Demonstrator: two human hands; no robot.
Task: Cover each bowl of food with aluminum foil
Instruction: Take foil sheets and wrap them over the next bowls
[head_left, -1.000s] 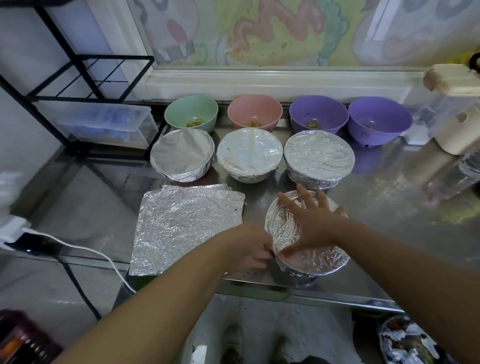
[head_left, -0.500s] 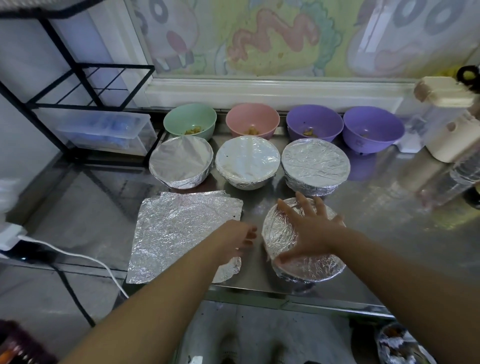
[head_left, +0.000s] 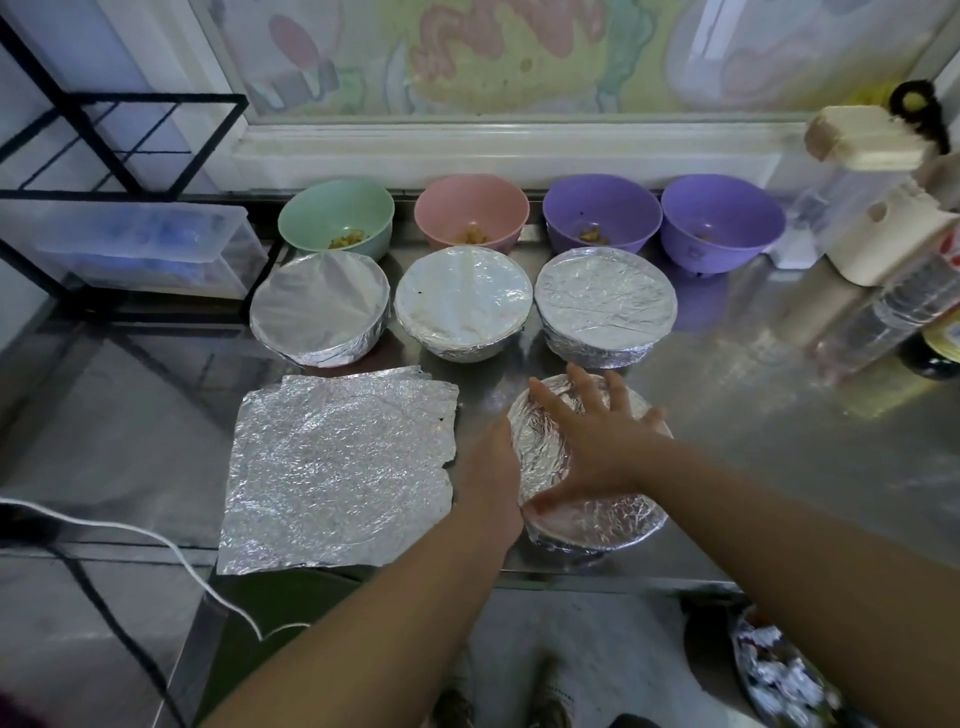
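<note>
Right hand (head_left: 597, 441), fingers spread, presses flat on the foil (head_left: 537, 421) over the bowl (head_left: 613, 530) by the table's (head_left: 753, 441) near edge, left hand (head_left: 493, 478) against its left side, fingers hidden; too hard a press could tear the foil.

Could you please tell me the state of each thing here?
Green bowl, uncovered.
Pink bowl, uncovered.
Left purple bowl, uncovered.
Right purple bowl, uncovered.
Middle-left bowl, covered.
Middle-centre bowl, covered.
Middle-right bowl, covered.
Front bowl, covered, under hands.
Foil sheets, lying flat.
Right hand, open, pressing foil.
Left hand, fingers hidden.
</note>
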